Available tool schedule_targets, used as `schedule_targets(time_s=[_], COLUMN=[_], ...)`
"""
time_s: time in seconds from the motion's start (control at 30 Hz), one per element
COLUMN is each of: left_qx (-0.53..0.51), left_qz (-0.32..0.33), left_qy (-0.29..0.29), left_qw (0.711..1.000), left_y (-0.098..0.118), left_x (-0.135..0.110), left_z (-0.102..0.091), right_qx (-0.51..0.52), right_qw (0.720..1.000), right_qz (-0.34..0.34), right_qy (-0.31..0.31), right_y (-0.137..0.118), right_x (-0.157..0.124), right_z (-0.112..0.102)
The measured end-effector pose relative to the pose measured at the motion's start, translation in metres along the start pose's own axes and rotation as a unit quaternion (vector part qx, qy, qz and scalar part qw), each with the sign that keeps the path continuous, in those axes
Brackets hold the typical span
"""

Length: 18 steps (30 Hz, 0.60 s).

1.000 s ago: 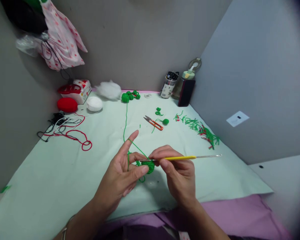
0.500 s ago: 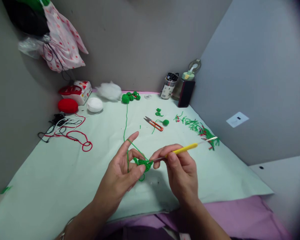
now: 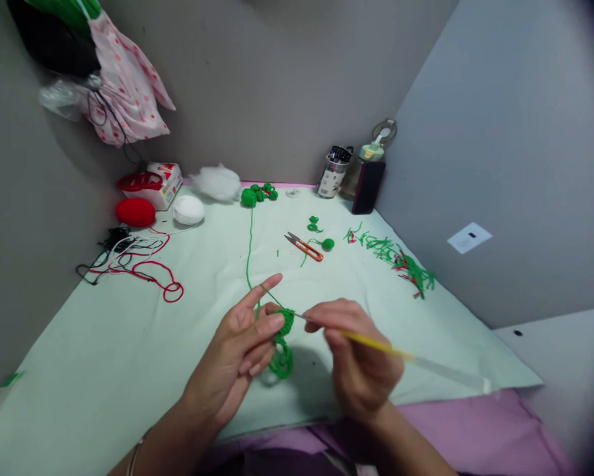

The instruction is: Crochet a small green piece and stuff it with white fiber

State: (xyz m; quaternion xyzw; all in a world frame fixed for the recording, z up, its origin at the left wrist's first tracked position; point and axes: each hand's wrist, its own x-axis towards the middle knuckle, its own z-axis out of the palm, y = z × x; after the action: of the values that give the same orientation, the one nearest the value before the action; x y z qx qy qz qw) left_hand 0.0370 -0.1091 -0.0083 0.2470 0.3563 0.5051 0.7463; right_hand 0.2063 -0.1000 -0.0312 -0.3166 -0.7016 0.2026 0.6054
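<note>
Between thumb and fingers, my left hand (image 3: pixel 242 347) pinches a small green crochet piece (image 3: pixel 285 322), with a green loop of it hanging below. Green yarn (image 3: pixel 250 244) runs from a ball (image 3: pixel 248 198) at the back of the table over my raised left index finger to the piece. My right hand (image 3: pixel 359 350) grips a crochet hook (image 3: pixel 371 342) by its yellow handle, somewhat blurred. Its metal tip meets the upper right edge of the crochet piece; whether it passes through a stitch I cannot tell.
Orange-handled thread snips (image 3: pixel 304 246) lie beyond my hands, beside a small green ball (image 3: pixel 328 244). Yarn scraps (image 3: pixel 400 261) are strewn along the right. Red yarn (image 3: pixel 136 212), white yarn (image 3: pixel 188 209) and stuffing (image 3: pixel 217 183) sit at back left. A phone (image 3: pixel 369 188) leans at back right.
The hook's handle end has swung down and toward me on the right. My left hand has turned the crochet piece, and its loop now hangs lower. My left index finger has dipped slightly.
</note>
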Motion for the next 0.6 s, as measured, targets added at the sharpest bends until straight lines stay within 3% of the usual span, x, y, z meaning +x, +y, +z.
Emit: schedule_targets(time_s=[0.1,0.17,0.37,0.47,0.53,0.6], left_qx=[0.008,0.032,0.067,0.018,-0.019,-0.039], left_qz=[0.023,0.034,0.087,0.043,-0.002,-0.013], left_qy=[-0.002,-0.013,0.029,0.004,-0.013,-0.010], left_qw=[1.000,0.999,0.993,0.999,1.000,0.999], left_y=[0.003,0.001,-0.008,-0.006,-0.003,0.000], left_x=[0.001,0.001,0.002,0.003,0.004,0.005], left_z=[-0.001,-0.001,0.002,0.002,0.001,-0.001], right_qx=[0.177,0.200,0.003,-0.114,-0.086,0.012], right_qw=[0.976,0.971,0.999,0.989,0.994,1.000], right_qz=[0.119,0.132,0.027,-0.068,-0.058,0.020], right_qy=[0.029,0.009,-0.036,-0.064,-0.042,0.011], right_y=[0.005,0.006,0.002,0.003,0.004,0.005], right_x=[0.005,0.008,-0.001,-0.009,-0.009,-0.005], right_z=[0.002,0.004,0.004,0.001,0.000,0.000])
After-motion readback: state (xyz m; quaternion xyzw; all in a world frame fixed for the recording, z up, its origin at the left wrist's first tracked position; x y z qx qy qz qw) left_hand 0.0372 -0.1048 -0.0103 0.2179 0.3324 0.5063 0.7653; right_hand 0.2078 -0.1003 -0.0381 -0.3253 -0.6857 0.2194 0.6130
